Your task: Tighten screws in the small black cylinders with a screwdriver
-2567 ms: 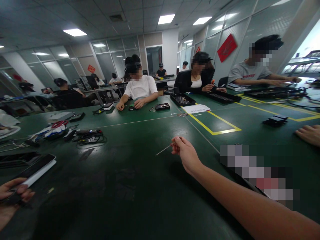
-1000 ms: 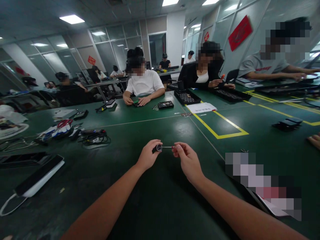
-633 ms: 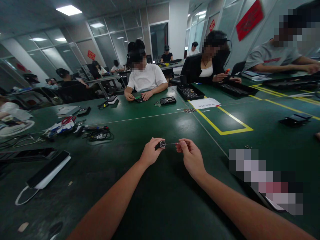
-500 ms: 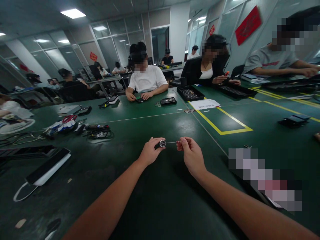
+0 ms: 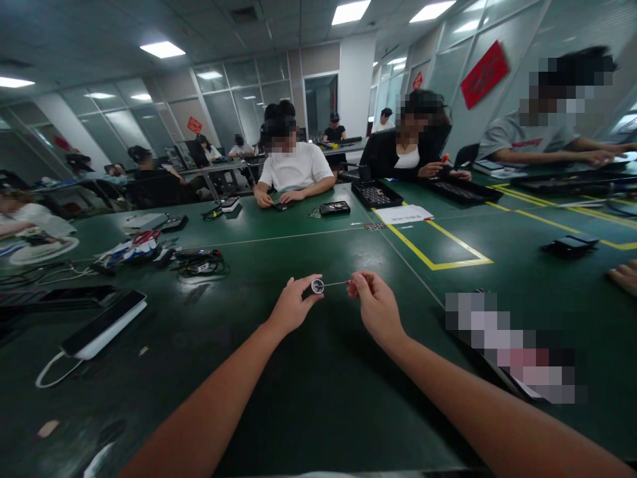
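Observation:
Both my hands are held out over the green table (image 5: 279, 385), close together. My left hand (image 5: 289, 307) is closed around a small dark cylinder with a round silver end (image 5: 315, 287). My right hand (image 5: 374, 304) pinches the right end of a thin metal stick (image 5: 336, 284). The stick's left tip meets the silver end of the cylinder. Both hands hover a little above the table top.
A white and black flat device (image 5: 102, 324) with a cord lies at the left. Cables and tools (image 5: 164, 255) are piled behind it. Yellow tape (image 5: 438, 249) marks a box to the right. Several people sit at the far side, and another person's hand (image 5: 623, 275) rests at the right edge.
My left hand came in from the lower left with the cylinder and met the stick held by my right hand. Over the last second both hands have barely moved.

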A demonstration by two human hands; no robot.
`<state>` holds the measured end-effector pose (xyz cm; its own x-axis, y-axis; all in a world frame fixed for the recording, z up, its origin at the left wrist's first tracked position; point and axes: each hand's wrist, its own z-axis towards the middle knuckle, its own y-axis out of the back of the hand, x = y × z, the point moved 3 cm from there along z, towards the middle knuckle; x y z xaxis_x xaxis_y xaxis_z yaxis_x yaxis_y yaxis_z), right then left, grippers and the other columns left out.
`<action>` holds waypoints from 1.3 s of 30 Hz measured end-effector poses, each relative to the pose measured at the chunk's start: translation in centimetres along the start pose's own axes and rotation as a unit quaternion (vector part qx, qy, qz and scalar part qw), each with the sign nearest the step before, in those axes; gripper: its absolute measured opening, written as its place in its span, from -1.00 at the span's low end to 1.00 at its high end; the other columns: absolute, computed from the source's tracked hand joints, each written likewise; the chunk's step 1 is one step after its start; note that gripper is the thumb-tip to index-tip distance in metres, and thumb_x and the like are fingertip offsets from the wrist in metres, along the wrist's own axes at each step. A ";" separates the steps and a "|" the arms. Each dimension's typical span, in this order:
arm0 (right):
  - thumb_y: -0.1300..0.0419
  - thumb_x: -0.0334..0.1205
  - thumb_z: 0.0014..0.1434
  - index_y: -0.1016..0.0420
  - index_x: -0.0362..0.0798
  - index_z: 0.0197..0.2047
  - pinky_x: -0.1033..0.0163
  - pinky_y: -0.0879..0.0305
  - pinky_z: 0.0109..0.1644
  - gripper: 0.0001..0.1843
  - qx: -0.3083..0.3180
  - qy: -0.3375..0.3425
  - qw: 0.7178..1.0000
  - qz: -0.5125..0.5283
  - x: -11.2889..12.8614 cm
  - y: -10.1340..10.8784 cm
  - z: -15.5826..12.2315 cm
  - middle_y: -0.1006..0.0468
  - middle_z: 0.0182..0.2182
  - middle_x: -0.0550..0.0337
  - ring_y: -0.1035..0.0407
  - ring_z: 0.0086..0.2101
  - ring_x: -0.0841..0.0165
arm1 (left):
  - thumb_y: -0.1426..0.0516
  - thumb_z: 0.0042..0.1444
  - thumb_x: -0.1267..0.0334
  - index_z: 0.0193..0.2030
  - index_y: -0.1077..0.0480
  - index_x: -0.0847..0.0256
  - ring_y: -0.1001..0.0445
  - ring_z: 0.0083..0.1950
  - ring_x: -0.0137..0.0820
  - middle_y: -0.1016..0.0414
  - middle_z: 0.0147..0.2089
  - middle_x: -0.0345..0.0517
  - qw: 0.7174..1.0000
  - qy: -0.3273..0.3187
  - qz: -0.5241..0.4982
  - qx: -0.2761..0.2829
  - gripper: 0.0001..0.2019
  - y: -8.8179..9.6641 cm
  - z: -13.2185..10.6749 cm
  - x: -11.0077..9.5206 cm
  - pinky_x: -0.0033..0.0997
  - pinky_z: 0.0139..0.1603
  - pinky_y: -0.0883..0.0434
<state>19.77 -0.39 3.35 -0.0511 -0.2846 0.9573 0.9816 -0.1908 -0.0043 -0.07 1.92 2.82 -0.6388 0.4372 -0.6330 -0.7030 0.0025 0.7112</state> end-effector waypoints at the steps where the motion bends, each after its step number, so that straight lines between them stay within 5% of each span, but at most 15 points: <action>1: -0.14 0.07 0.29 -0.47 -0.03 -0.18 0.16 -0.37 -0.21 -0.68 -0.001 0.000 1.000 -0.003 0.1 0.0 0.0 -0.56 -0.36 0.15 -0.43 -0.36 0.30 | -0.17 0.28 0.20 0.24 -0.35 -0.01 -0.38 0.28 -0.17 -0.47 0.23 -0.09 1.000 -0.002 0.005 0.006 -0.60 0.0 -0.2 -0.1 0.27 0.45 0.12; 6: -0.11 0.04 0.31 -0.44 -0.01 -0.19 0.23 -0.27 -0.39 -0.71 0.069 0.010 0.998 -0.009 0.8 -0.2 -0.3 -0.43 -0.53 0.28 -0.32 -0.51 0.36 | -0.18 0.26 0.22 0.20 -0.38 -0.01 -0.42 0.22 -0.17 -0.51 0.15 -0.09 1.000 -0.013 0.022 0.005 -0.63 0.5 -1.0 0.0 0.32 0.43 0.11; 10: -0.10 0.03 0.31 -0.45 0.00 -0.19 0.23 -0.28 -0.35 -0.72 0.114 0.032 0.993 -0.009 1.4 -0.5 -0.9 -0.42 -0.51 0.27 -0.34 -0.47 0.34 | -0.20 0.25 0.21 0.18 -0.39 -0.01 -0.45 0.16 -0.15 -0.54 0.07 -0.09 0.999 -0.020 0.043 0.015 -0.64 0.5 -1.4 0.5 0.37 0.40 0.08; 14: 0.03 0.11 0.37 -0.48 0.01 -0.26 0.22 -0.20 -0.40 -0.57 0.070 0.036 0.992 -0.103 1.5 -0.5 -1.2 -0.37 -0.55 0.26 -0.29 -0.51 0.34 | -0.21 0.24 0.22 0.20 -0.39 -0.02 -0.45 0.12 -0.18 -0.54 0.03 -0.12 0.997 -0.034 0.061 0.032 -0.62 0.1 -1.5 0.6 0.34 0.41 0.08; 21: 0.04 -0.09 0.37 -0.41 0.03 -0.09 0.19 -0.23 -0.30 -0.75 0.061 0.052 0.986 -0.149 1.1 -0.3 -0.9 -0.50 -0.42 0.23 -0.39 -0.41 0.29 | -0.21 0.22 0.31 0.16 -0.43 0.07 -0.45 0.04 -0.20 -0.53 -0.01 -0.09 0.999 -0.040 0.026 0.025 -0.64 0.0 -1.1 0.3 -0.13 0.13 -0.38; 27: 0.07 0.02 0.39 -0.48 0.05 -0.25 0.20 -0.18 -0.35 -0.62 0.091 0.055 0.979 -0.174 1.2 -0.5 -0.9 -0.49 -0.47 0.22 -0.38 -0.44 0.28 | -0.20 0.23 0.29 0.18 -0.41 0.08 -0.45 0.08 -0.21 -0.52 0.04 -0.07 0.999 -0.028 0.016 -0.022 -0.63 0.4 -1.0 1.0 -0.11 0.17 -0.36; 33: 0.00 -0.12 0.35 -0.36 0.04 0.01 0.19 -0.23 -0.29 -0.76 0.079 0.075 0.982 -0.154 1.3 -0.3 -1.2 -0.52 -0.37 0.22 -0.40 -0.41 0.28 | -0.21 0.24 0.24 0.18 -0.40 0.06 -0.46 0.06 -0.20 -0.52 0.00 -0.08 0.999 -0.040 0.023 -0.015 -0.63 0.2 -1.1 0.6 -0.12 0.13 -0.37; 39: 0.08 0.02 0.41 -0.43 0.05 -0.18 0.20 -0.22 -0.33 -0.66 0.083 0.059 0.980 -0.171 1.3 -0.1 -0.9 -0.48 -0.47 0.24 -0.39 -0.45 0.29 | -0.21 0.23 0.26 0.18 -0.41 0.06 -0.45 0.07 -0.20 -0.52 0.03 -0.08 0.999 -0.046 0.021 -0.020 -0.63 0.4 -1.2 0.4 -0.12 0.16 -0.36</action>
<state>19.41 -1.57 4.31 -0.3936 -0.3385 0.8547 0.9193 -0.1417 0.3672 -0.99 1.00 2.41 -0.6386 0.5169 -0.5702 -0.6890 -0.0539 0.7228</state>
